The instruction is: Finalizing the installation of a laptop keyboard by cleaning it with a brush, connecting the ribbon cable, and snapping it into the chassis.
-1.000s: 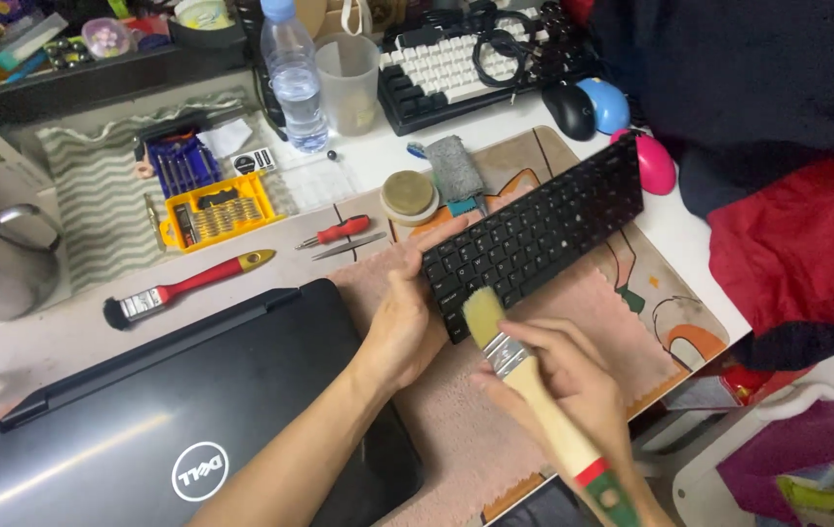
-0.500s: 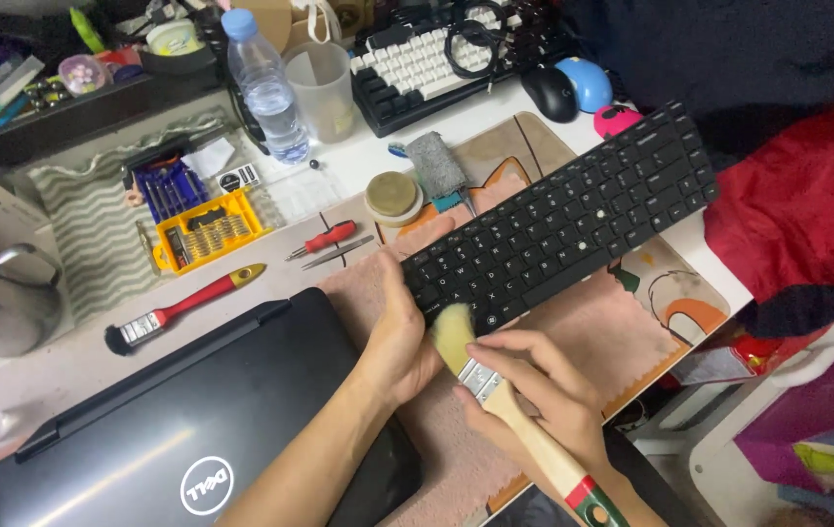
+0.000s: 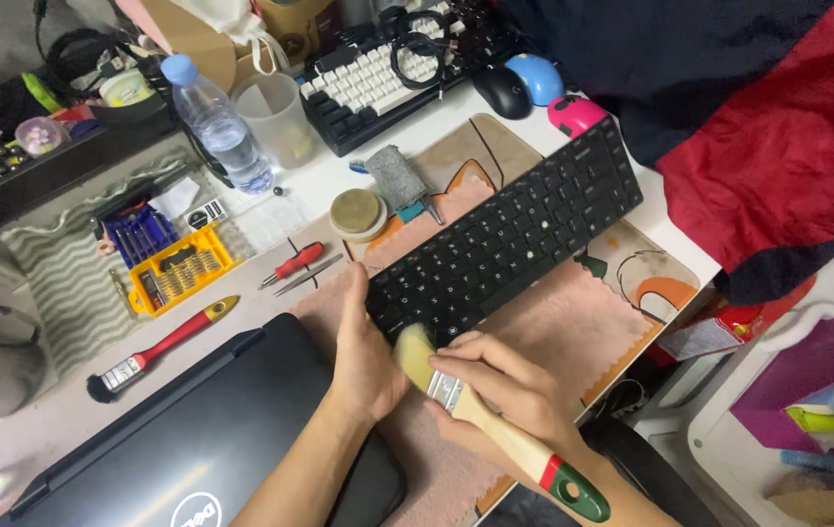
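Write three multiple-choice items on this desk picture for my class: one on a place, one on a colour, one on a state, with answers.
1. Where are the brush bristles?
A. at the black keyboard's near edge
B. on the laptop
C. in the cup

2. What colour is the brush handle's tip?
A. blue
B. green
C. yellow

3. How is the laptop?
A. open
B. shut
C. in pieces

Answers: 1 A, the right hand holds the bristles there while the left hand steadies the keyboard's end. 2 B, green follows a red band. 3 B, only its lid shows.
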